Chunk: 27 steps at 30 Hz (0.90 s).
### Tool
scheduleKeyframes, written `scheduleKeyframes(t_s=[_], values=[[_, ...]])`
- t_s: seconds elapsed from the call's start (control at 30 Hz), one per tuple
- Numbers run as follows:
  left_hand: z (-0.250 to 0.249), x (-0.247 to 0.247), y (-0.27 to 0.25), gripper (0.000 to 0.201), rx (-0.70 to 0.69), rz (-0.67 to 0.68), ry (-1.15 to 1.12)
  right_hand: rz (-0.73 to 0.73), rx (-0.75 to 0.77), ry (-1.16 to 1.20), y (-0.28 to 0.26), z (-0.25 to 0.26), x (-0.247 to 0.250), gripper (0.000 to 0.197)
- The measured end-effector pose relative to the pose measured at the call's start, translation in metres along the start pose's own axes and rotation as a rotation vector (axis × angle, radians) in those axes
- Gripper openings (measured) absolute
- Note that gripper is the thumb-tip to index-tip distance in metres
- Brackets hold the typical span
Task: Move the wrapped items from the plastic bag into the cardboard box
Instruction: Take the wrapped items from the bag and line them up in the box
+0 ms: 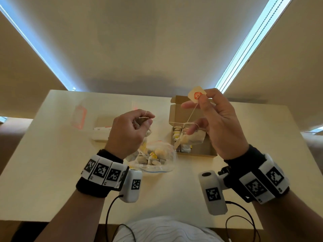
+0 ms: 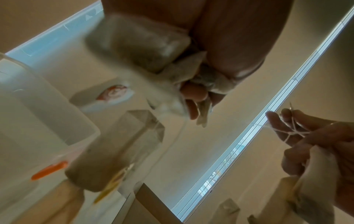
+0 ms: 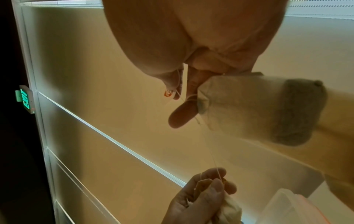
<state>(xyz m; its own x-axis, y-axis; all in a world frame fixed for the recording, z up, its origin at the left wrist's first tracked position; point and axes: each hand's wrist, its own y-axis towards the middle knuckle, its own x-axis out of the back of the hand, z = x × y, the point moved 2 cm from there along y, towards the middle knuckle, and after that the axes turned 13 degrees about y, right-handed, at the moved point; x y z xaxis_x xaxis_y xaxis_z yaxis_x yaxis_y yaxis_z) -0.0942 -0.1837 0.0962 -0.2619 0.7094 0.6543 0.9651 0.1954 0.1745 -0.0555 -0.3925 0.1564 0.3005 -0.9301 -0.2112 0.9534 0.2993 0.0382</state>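
My right hand is raised over the open cardboard box and pinches a paper tag with an orange mark. White string runs down from the tag, tangled round the fingers, to tea bags that hang above the box. My left hand is curled round other tea bags and pinches a string, above the clear plastic bag, which holds several more tea bags. The box has several tea bags packed along its left side.
A clear plastic tub with an orange clip lies on the table left of the bag. A pale orange-edged lid lies further left. The wall stands just past the table's far edge.
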Motion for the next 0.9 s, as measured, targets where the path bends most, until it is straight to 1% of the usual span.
scheduleKeyframes(t_s=[0.1,0.17,0.2,0.23,0.27,0.33,0.37,0.4,0.57,0.73,0.83,0.9], values=[[-0.003,0.001,-0.001,0.019,0.010,-0.038,0.015,0.027,-0.016,-0.032,0.001,0.002,0.000,0.016],[-0.010,0.002,-0.002,0.026,-0.047,-0.093,0.050,0.047,-0.039,-0.043,0.002,0.003,-0.001,0.017],[-0.016,0.002,-0.003,0.028,-0.090,-0.090,0.053,0.056,-0.054,-0.054,0.002,0.003,-0.001,0.018],[-0.024,-0.001,-0.005,0.031,-0.121,-0.038,0.022,0.065,-0.067,-0.070,0.002,0.003,-0.002,0.019],[-0.033,-0.004,-0.007,0.033,-0.134,0.061,-0.038,0.077,-0.076,-0.091,0.003,0.004,-0.002,0.020],[-0.050,-0.012,-0.010,0.035,-0.127,0.305,-0.175,0.112,-0.088,-0.136,0.003,0.005,-0.003,0.022],[-0.056,-0.015,-0.011,0.033,-0.129,0.388,-0.218,0.127,-0.095,-0.153,0.003,0.005,-0.004,0.023],[-0.058,-0.018,-0.011,0.030,-0.135,0.423,-0.231,0.135,-0.104,-0.166,0.003,0.007,-0.004,0.023],[-0.055,-0.021,-0.009,0.017,-0.147,0.418,-0.165,0.115,-0.139,-0.152,0.002,0.012,0.002,0.022],[-0.056,-0.020,-0.014,0.015,-0.147,0.466,-0.161,0.065,-0.157,-0.089,0.004,0.008,0.013,0.016],[-0.057,-0.021,-0.016,0.016,-0.148,0.495,-0.143,0.061,-0.152,-0.082,0.005,0.007,0.018,0.014],[-0.059,-0.022,-0.015,0.016,-0.143,0.491,-0.142,0.061,-0.149,-0.072,0.004,0.008,0.019,0.013]])
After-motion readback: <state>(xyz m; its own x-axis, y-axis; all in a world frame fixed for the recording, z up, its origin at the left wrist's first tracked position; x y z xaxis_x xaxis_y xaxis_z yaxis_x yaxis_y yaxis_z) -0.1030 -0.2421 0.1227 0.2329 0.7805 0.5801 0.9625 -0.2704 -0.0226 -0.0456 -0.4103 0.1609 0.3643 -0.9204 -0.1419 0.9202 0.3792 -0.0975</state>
